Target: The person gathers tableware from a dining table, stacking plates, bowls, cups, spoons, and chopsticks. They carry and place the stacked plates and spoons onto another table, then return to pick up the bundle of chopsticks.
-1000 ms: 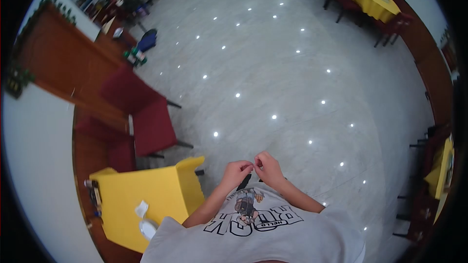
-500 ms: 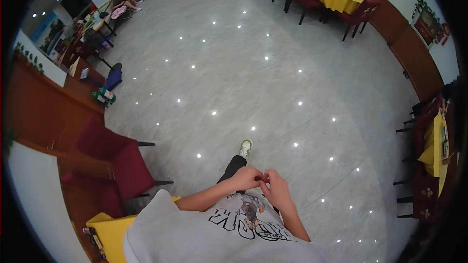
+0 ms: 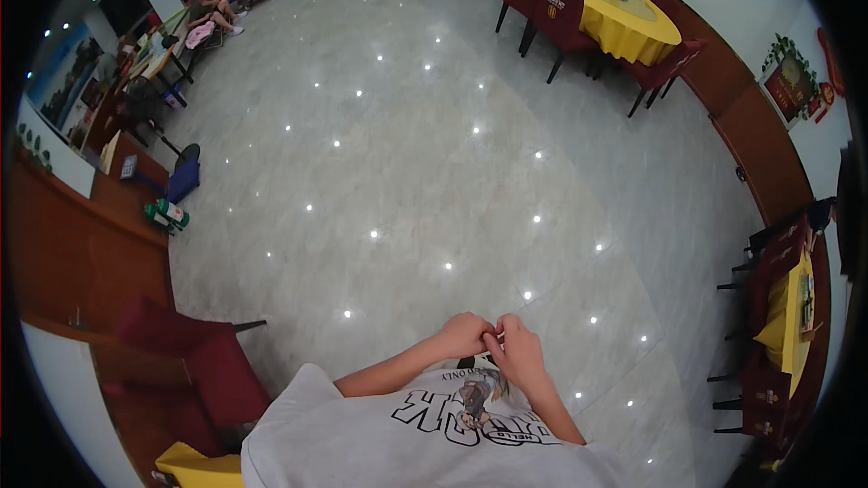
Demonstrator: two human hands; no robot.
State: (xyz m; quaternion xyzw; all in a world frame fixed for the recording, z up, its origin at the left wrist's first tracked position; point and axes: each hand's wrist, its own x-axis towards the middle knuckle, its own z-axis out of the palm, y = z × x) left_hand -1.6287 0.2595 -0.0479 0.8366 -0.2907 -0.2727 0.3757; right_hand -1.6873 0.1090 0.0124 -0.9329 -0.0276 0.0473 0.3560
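In front of my printed T-shirt (image 3: 452,429), my left hand (image 3: 466,334) and my right hand (image 3: 520,352) meet with their fingertips together. Both are closed, the fingers curled in and pinched close to each other. Whatever lies between the fingertips, if anything, is hidden or too small to make out.
Dark red chairs (image 3: 221,366) stand at the left beside a yellow-covered table (image 3: 199,468). A round yellow-clothed table (image 3: 624,36) is at the far right, another yellow table (image 3: 778,325) at the right. Green fire extinguishers (image 3: 167,214) stand on the left. People (image 3: 212,14) sit far left.
The view has shifted forward over the grey floor, and the chairs at the left sit lower in it. My shoe has gone out of sight. My hands stay pinched together.
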